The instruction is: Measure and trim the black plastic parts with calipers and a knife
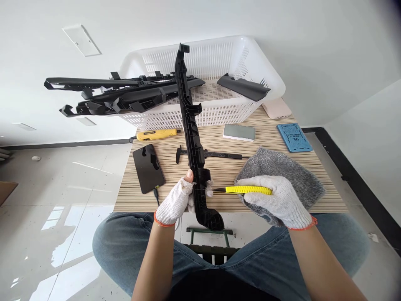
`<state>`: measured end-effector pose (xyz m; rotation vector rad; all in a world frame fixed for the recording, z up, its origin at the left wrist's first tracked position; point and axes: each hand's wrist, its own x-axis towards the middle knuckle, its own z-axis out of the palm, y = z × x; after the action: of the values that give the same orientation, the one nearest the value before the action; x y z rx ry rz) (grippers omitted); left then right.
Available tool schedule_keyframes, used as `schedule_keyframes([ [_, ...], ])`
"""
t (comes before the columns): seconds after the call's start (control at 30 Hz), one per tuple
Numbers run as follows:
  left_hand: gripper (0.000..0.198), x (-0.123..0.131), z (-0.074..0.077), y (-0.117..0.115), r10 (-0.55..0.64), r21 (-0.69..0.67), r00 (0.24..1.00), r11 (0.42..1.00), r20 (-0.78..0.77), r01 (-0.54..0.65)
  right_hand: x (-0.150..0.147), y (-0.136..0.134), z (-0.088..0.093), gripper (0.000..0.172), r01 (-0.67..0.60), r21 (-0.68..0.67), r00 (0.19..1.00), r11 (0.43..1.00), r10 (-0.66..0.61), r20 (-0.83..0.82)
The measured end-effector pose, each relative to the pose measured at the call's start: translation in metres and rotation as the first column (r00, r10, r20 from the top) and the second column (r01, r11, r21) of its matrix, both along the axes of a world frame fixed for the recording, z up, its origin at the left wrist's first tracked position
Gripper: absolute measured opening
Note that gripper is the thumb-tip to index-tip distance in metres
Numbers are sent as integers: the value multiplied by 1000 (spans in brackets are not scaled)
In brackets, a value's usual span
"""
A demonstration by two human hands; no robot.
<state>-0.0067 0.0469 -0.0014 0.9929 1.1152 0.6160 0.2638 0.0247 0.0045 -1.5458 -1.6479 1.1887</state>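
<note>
My left hand (177, 200), in a white glove with a bare thumb tip, is closed around the lower part of a long black plastic trim piece (193, 138). The piece stands up from the table's near edge, its ribbed side towards me. In my gloved right hand (277, 198) is a yellow-handled knife (247, 190), held level and pointing left. Its dark, slender front end reaches the trim piece beside my left fingers; whether the tip touches is too small to tell. A grey cloth (290, 171) lies under and beyond my right hand.
A white basket (263, 71) at the back holds several black trim pieces (125, 94), jutting out left, and one piece (242, 87) at right. On the table (125, 202) are a caliper (222, 155), yellow power tool (156, 134), cabled phone (148, 167), grey-topped block (239, 132) and blue case (294, 137).
</note>
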Motion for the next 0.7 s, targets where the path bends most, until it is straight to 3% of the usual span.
schedule_keyframes([
  [0.17,94,0,-1,0,7,-1,1000,1000,-1,-7,0,-2,2,46,-41,-117,999,992,37,-36],
  [0.33,97,-2,-7,0,46,-15,996,999,-70,-47,-2,-1,2,44,35,-9,999,999,-35,-13],
  [0.47,97,-2,-9,0,36,-32,999,999,-17,-37,-2,-1,2,46,-22,-93,999,995,17,-49],
  [0.6,98,-1,-6,0,23,-30,999,999,-25,-24,-2,-1,2,44,23,-38,998,999,-25,-50],
  [0.7,94,-1,-4,0,17,-14,1000,1000,-8,-17,-3,-1,2,47,5,-113,997,994,-14,-77],
])
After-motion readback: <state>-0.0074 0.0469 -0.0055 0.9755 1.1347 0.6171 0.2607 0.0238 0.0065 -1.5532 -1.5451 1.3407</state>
